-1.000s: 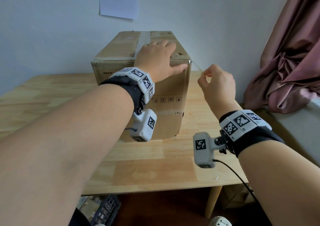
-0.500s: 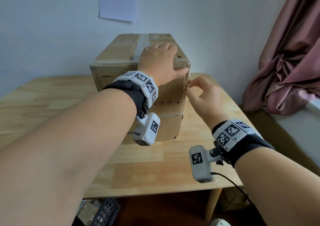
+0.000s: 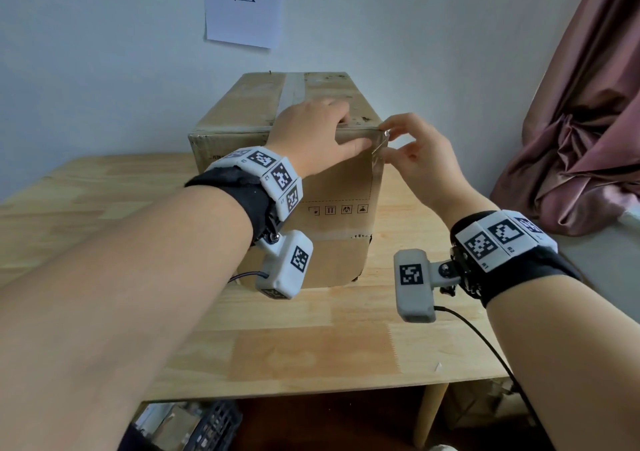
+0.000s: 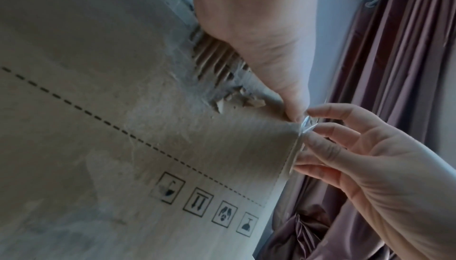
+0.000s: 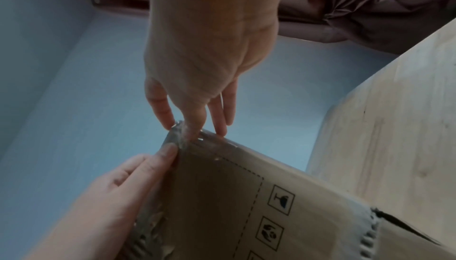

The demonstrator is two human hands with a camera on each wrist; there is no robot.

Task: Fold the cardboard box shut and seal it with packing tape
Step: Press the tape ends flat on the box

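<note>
The brown cardboard box [image 3: 332, 187] stands shut on the wooden table [image 3: 277, 346], with a pale tape strip [image 3: 292, 87] running down the middle of its top. My left hand [image 3: 322, 128] lies flat on the top by the near right corner. Its thumb [image 5: 170, 147] presses on the front face just under the top edge. My right hand [image 3: 398, 146] is at that corner and pinches the loose end of clear packing tape [image 4: 306, 125] between thumb and index. No tape roll is in view.
A pink curtain [image 3: 588, 121] hangs close on the right, beyond the table's edge. The wall stands right behind the box, with a paper sheet [image 3: 242, 4] stuck on it. A dark crate [image 3: 207, 423] sits under the table. Bare tabletop lies in front of the box.
My right hand, which held the tape end out in the air to the right of the box, has come in to the near right corner. The left hand has stayed on the box top.
</note>
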